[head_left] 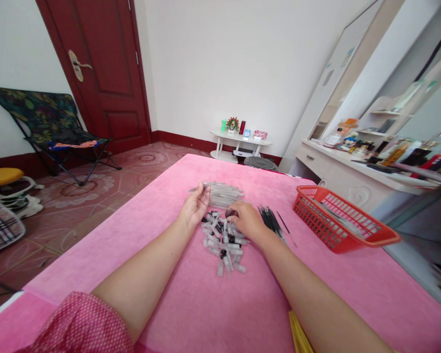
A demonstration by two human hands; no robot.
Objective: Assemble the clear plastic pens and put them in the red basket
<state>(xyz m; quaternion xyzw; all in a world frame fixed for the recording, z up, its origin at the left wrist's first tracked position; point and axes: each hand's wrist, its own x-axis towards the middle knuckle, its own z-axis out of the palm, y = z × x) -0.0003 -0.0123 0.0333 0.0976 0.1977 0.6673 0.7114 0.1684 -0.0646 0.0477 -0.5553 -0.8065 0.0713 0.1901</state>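
My left hand [197, 205] is closed in a pinch around a thin, pale pen barrel [193, 189], at the left end of a row of translucent pen barrels [226, 194]. My right hand [247, 219] reaches over the upper right of a loose heap of clear pen caps [226, 242] with small black pieces among them. Its fingers are curled together, and something dark shows at the fingertips, too blurred to name. To the right of this hand lies a bundle of thin black pen refills [270, 220], one of them apart from the others.
A red plastic basket [338, 225] with pale items inside stands on the pink tablecloth [202, 314] at the right. Something yellow [299, 333] lies by my right forearm. Beyond are a cluttered dresser [353, 171], a low white stand [238, 137] and a folding chair [66, 137].
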